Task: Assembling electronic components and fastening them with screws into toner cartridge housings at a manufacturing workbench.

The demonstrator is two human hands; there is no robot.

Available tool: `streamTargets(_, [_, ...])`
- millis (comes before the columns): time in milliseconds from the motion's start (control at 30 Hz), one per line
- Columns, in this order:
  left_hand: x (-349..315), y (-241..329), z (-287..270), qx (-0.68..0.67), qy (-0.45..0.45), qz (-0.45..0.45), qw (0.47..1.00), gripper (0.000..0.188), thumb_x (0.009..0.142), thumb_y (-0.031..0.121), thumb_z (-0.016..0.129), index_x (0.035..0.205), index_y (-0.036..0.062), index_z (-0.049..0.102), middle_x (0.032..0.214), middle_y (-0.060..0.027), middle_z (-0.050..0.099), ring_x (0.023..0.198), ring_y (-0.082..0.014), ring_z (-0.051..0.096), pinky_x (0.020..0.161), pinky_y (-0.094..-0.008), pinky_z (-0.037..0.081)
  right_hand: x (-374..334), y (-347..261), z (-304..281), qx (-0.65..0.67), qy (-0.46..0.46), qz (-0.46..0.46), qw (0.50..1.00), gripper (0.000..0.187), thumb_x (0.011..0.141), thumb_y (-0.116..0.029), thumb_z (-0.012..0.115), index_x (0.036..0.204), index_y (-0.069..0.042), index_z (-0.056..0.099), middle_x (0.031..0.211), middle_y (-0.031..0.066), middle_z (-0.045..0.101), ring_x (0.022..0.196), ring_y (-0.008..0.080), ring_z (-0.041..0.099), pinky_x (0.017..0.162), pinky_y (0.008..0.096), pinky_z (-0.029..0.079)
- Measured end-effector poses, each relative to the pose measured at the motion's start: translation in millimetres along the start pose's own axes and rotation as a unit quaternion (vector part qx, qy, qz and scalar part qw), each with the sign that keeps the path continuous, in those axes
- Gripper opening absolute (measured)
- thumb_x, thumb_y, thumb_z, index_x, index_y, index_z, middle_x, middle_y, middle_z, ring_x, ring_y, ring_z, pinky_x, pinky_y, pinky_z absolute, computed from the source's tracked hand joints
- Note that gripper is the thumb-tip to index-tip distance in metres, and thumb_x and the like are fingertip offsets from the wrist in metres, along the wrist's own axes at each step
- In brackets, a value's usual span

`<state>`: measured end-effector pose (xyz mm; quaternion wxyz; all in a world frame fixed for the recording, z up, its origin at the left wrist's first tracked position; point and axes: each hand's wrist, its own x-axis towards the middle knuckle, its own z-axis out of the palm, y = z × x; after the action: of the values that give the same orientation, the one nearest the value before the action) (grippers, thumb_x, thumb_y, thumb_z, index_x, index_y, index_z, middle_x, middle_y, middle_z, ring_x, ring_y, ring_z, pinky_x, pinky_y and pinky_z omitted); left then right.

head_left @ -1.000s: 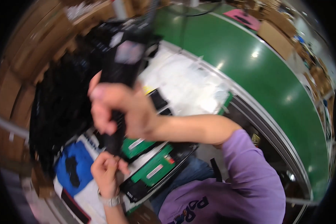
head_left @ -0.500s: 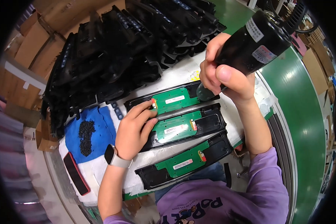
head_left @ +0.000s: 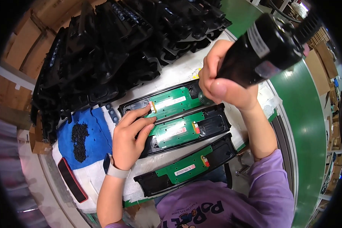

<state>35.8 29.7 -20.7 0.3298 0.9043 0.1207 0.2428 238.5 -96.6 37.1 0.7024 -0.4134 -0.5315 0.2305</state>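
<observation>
My right hand (head_left: 230, 87) is wrapped round a thick black electric screwdriver (head_left: 250, 57), its bit end hidden over the right end of the farthest of three black plastic panels (head_left: 195, 89). That panel carries a green circuit board (head_left: 173, 103) with a white label and a small red-and-yellow connector (head_left: 152, 107). My left hand (head_left: 131, 133) lies across the left part of the panels, fingers stretched, fingertips beside that connector and thumb apart over the middle panel (head_left: 212, 125). The nearest panel (head_left: 220, 150) lies untouched, its board facing up.
A tall heap of black plastic housings (head_left: 102, 57) fills the far left. Small black screws (head_left: 79, 142) are piled on a blue cloth (head_left: 98, 125), with a red-edged phone (head_left: 72, 180) beside it. White sheeting (head_left: 178, 74) covers the table; green floor (head_left: 309, 125) lies to the right.
The screwdriver and my right hand have shifted slightly right and down. My left hand has moved a little left, its fingertips still by the connector. The view itself has shifted a little.
</observation>
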Motion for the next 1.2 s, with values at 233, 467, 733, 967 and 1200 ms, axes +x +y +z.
streamTargets(233, [2.7,-0.7,-2.2,-0.002,-0.024,-0.013,1.000,0.017,0.073,0.001,0.063,0.089,-0.0004,0.066,0.102,-0.0150,0.061,0.091,-0.0257,0.060,0.079,-0.0300,0.047,-0.2,-0.1,-2.9,-0.006,-0.018,0.000,1.000,0.026,0.072,-0.012,0.063,0.077,-0.002,0.040,0.051,0.0022,0.041,0.038,0.0084,0.039,0.035,0.0200,0.031])
streamTargets(467, [-1.0,2.3,-6.8,0.007,-0.016,0.007,1.000,0.013,0.074,0.000,0.061,0.086,-0.0020,0.065,0.101,-0.0149,0.061,0.090,-0.0269,0.060,0.078,-0.0304,0.047,-4.7,-4.0,-0.2,0.012,0.002,-0.005,1.000,0.034,0.074,-0.021,0.064,0.089,0.000,0.042,0.054,0.0011,0.041,0.039,0.0095,0.039,0.036,0.0217,0.031])
streamTargets(733, [-34.5,-1.9,-70.4,0.193,0.147,-0.095,0.965,0.007,0.076,0.004,0.059,0.081,0.0002,0.061,0.073,-0.0125,0.060,0.073,-0.0298,0.057,0.065,-0.0355,0.045,-7.0,-22.4,-18.4,0.183,-0.034,-0.051,0.981,0.039,0.082,-0.035,0.055,0.099,-0.004,0.039,0.058,-0.0023,0.041,0.042,0.0077,0.040,0.051,0.0237,0.036])
streamTargets(967, [-98.4,-61.6,-115.0,0.367,0.166,-0.193,0.895,0.018,0.070,0.013,0.069,0.082,0.0006,0.062,0.075,-0.0121,0.059,0.071,-0.0295,0.058,0.061,-0.0360,0.045,-6.2,-23.5,-2.2,0.194,-0.034,-0.056,0.979,0.036,0.079,-0.030,0.060,0.092,-0.004,0.038,0.055,-0.0022,0.042,0.039,0.0062,0.040,0.046,0.0212,0.038])
streamTargets(1200, [-87.6,-62.6,-114.9,0.358,0.157,-0.229,0.891,0.010,0.073,0.009,0.065,0.077,0.0004,0.063,0.073,-0.0137,0.058,0.066,-0.0322,0.058,0.059,-0.0375,0.045,-8.2,-20.5,-0.7,0.166,-0.033,-0.043,0.985,0.036,0.081,-0.032,0.055,0.095,-0.003,0.040,0.056,-0.0014,0.041,0.040,0.0080,0.039,0.048,0.0235,0.037])
